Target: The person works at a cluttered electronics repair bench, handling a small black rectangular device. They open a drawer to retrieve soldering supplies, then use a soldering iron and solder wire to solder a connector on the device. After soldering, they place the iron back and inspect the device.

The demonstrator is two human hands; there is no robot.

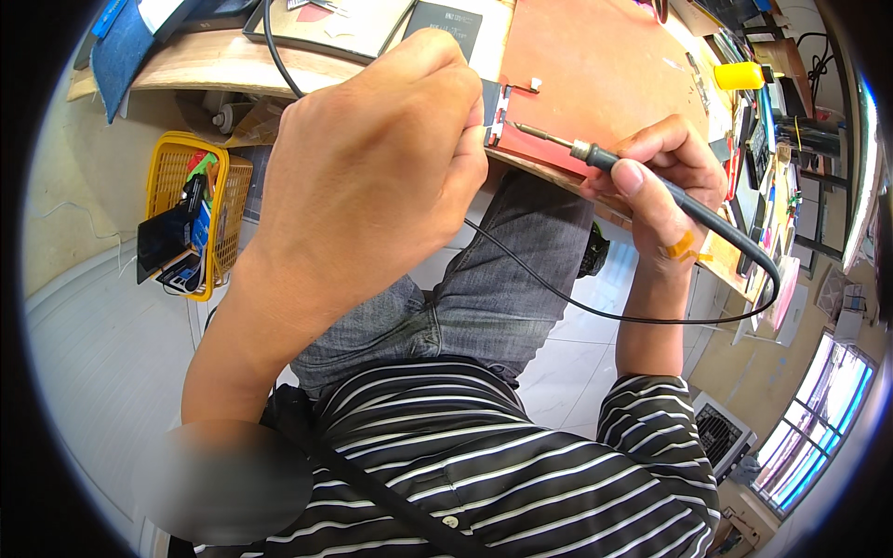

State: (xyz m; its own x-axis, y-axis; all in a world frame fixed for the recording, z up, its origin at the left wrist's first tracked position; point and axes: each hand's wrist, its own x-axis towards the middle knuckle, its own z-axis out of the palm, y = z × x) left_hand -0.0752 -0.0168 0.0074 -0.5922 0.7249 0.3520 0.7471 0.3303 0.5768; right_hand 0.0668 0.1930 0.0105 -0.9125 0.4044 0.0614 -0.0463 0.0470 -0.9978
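My right hand (672,172) grips a soldering iron (693,200) by its black handle. The iron's thin metal tip points left, close to a small strip with white and red parts (499,119); whether it touches the strip I cannot tell. That strip runs along the edge of a dark flat piece (489,95) on the orange-red mat (595,56), near the bench's front edge. My left hand (381,153) is closed beside this piece, its knuckles raised. Its fingertips and whatever they pinch are hidden behind the hand.
The iron's black cord (530,270) loops below my right wrist and across my lap. A dark flat block (448,26) and a shallow tray (321,58) lie beyond my left hand. A yellow bottle (739,76) is on the right. A yellow basket (169,149) stands at left.
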